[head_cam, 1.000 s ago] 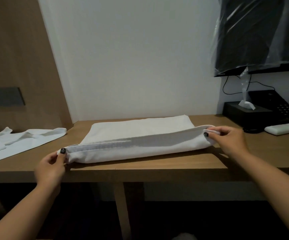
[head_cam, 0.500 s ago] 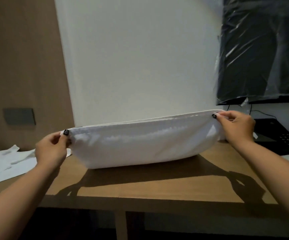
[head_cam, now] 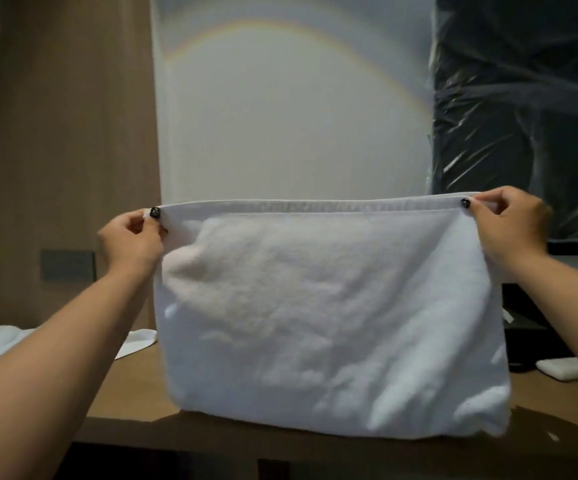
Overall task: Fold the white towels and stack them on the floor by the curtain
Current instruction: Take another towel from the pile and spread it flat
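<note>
A person is holding up a white terry-cloth towel (head_cam: 329, 317), folded double, in front of a pale wall. The left hand (head_cam: 131, 242) is pinching the towel's top left corner between thumb and curled fingers, and the right hand (head_cam: 509, 225) is pinching the top right corner the same way. The two hands are well apart, keeping the hemmed top edge stretched in a nearly level line.

The towel is hanging as a broad rectangle, its lower edge just above or brushing the front of the brown wooden desk (head_cam: 135, 386); which of the two cannot be told. Half a second ago the hands were lower and the towel was sagging in a shallow curve close to the desk surface; a second ago it was lying flat on the desk. Now it is raised high enough to hide most of the desk behind it.

A second white towel (head_cam: 0, 344), unfolded, is lying on the desk at the far left. A black screen wrapped in clear plastic film (head_cam: 522, 109) is standing at the upper right, and a small white oblong object (head_cam: 562, 368) is resting on the desk at the right.
</note>
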{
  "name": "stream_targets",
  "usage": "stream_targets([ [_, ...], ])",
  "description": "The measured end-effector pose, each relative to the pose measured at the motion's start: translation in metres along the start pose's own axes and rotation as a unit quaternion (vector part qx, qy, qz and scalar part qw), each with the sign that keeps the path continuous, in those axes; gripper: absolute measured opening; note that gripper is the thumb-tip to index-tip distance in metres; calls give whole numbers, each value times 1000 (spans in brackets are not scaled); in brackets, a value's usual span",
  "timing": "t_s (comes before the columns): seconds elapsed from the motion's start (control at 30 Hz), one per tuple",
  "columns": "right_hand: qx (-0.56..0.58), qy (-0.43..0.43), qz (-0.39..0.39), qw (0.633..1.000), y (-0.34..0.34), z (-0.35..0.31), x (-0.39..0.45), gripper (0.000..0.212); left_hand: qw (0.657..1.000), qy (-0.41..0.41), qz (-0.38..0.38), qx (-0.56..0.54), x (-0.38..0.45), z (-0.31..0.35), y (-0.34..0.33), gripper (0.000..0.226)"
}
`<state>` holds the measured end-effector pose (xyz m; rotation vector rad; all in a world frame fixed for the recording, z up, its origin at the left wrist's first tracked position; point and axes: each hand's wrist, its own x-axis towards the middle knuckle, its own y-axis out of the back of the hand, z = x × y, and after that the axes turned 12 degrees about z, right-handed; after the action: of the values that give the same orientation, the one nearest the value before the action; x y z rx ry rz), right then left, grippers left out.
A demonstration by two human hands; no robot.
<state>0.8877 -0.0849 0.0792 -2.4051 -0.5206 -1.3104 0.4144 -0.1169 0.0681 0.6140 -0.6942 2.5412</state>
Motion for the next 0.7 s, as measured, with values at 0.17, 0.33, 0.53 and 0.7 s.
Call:
stream_targets([
  [0.17,-14,35,0,999,28,-12,7,19,1000,-7,-8,-5,-11,17,13,20],
  [0.33,-20,60,-29,998,51,-26,15,18,999,3,-4,-41,-27,37,32,21],
  [0.53,-24,74,-40,996,78,-35,12,19,999,-30,14,33,-48,48,65,19],
  [0.7,-29,106,-7,994,98,-37,10,16,967,-222,75,103,-59,61,87,23],
])
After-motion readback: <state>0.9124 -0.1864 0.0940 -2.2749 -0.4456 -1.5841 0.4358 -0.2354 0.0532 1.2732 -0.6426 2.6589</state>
